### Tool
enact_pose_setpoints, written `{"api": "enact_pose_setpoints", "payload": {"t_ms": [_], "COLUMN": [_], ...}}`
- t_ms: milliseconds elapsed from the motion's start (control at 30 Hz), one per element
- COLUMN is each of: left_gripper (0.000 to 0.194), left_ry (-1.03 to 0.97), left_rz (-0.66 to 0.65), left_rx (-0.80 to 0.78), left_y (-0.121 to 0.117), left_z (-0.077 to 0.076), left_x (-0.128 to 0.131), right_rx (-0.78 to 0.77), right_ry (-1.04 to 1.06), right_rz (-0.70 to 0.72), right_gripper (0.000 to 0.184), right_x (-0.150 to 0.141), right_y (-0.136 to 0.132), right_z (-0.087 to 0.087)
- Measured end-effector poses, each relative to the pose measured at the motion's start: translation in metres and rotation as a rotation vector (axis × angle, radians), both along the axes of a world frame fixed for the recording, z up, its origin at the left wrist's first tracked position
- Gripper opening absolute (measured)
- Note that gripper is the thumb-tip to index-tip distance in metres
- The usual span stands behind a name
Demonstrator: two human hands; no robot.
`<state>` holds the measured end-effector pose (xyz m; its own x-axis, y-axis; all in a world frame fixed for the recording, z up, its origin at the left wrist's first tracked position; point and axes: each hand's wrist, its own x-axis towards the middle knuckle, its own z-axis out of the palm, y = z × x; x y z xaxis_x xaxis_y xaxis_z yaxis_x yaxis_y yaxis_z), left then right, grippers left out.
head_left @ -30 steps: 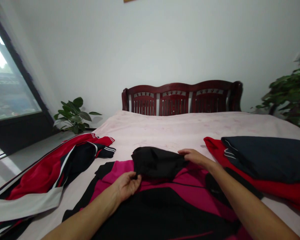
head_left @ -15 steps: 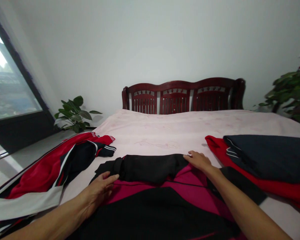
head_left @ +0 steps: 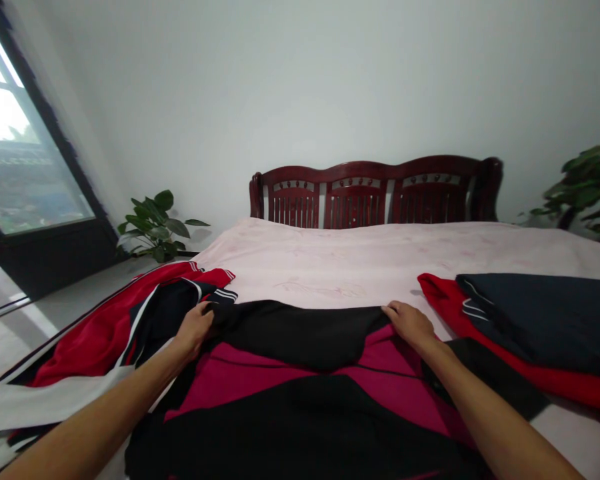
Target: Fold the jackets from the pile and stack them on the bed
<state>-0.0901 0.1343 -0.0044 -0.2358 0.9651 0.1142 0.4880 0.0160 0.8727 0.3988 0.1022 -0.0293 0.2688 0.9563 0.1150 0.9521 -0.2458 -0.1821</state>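
Note:
A black and magenta garment (head_left: 300, 337) lies spread in front of me, its black far part stretched between my two hands. My left hand (head_left: 196, 327) is closed on the far left corner of the black cloth, right beside a dark sleeve cuff of another garment. At the far right corner, my right hand (head_left: 409, 324) pinches the edge of the same garment. The near black part runs out of view at the bottom. Whether this is a jacket or another kind of top, I cannot tell.
Red, navy and white jackets (head_left: 87, 343) lie in a heap on the left. Folded navy clothing (head_left: 545, 320) rests on red cloth (head_left: 433, 293) at right. Pink sheet (head_left: 310, 260) covers the bed, with a dark wooden headboard (head_left: 350, 193) behind. Potted plants (head_left: 157, 223) flank it.
My left hand has moved up and outward and closed on the garment's far left corner. The bunched black cloth is now pulled straighter. My right hand keeps its hold on the right corner.

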Motion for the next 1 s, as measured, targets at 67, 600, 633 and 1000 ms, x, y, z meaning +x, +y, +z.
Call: {"api": "enact_pose_setpoints", "payload": {"t_ms": [67, 600, 633, 1000], "left_gripper": [0.024, 0.058, 0.059, 0.027], "left_ry": [-0.052, 0.432, 0.463, 0.265], "left_rz": [0.005, -0.585, -0.565, -0.66], "left_rx": [-0.067, -0.339, -0.336, -0.215], "left_y": [0.004, -0.152, -0.157, -0.117], "left_z": [-0.003, 0.004, -0.003, 0.036], "left_x": [-0.013, -0.085, -0.085, -0.052], "right_rx": [-0.008, -0.007, -0.023, 0.289], "right_ry": [-0.023, 0.259, 0.263, 0.176], "right_rz": [-0.024, 0.376, 0.368, 0.255], "right_gripper": [0.038, 0.045, 0.047, 0.038], "right_x": [0.0, -0.117, -0.126, -0.121], "right_y": [-0.001, -0.136, -0.145, -0.133], "right_z": [-0.001, 0.02, 0.013, 0.0]}}
